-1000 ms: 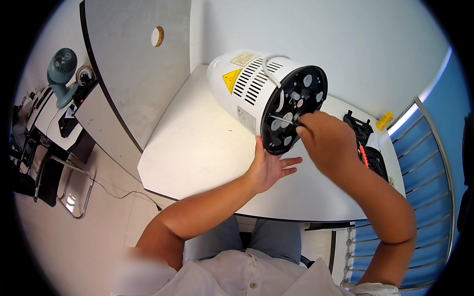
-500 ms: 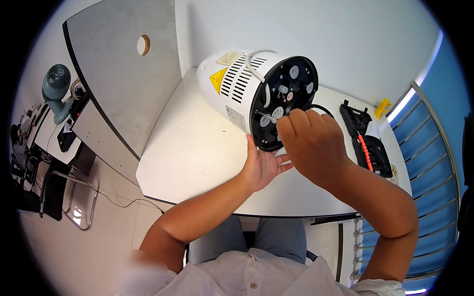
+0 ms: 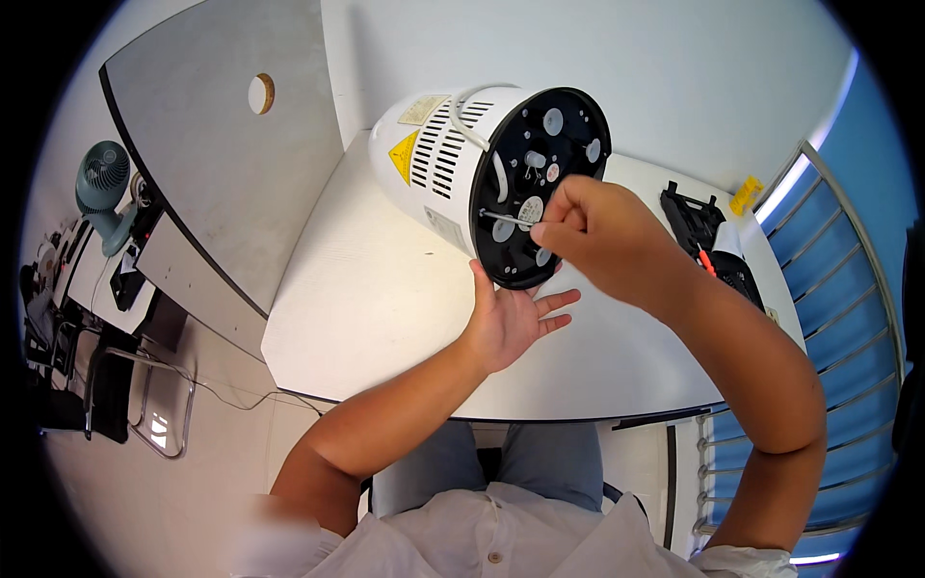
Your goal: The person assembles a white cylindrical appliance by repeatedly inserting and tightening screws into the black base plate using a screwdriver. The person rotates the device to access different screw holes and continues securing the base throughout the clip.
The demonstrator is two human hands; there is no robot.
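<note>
A white appliance [image 3: 449, 154] with vents lies on its side, its round black base [image 3: 568, 178] facing right and toward me. My right hand [image 3: 602, 236] pinches a slim metal screwdriver [image 3: 511, 220] between thumb and fingers. Its shaft spans the base, and its tip meets the left part near the rim. The handle is hidden in my hand. Beneath the base's lower edge, my left hand [image 3: 511, 323] lies palm up with fingers spread and the thumb up by the rim. A white cord [image 3: 462, 111] loops over the appliance's side.
An opened black tool case [image 3: 694, 217] with an orange-red piece is on the white table [image 3: 356, 318] at right, near a yellow object [image 3: 745, 196]. Metal railing [image 3: 848, 279] runs beyond the right edge. A grey partition [image 3: 222, 144] and a green fan [image 3: 104, 193] are at left.
My right hand has turned from a closed fist to a pinch, showing more of the screwdriver's shaft. The left hand's fingers are spread wider. The whole view has shifted slightly.
</note>
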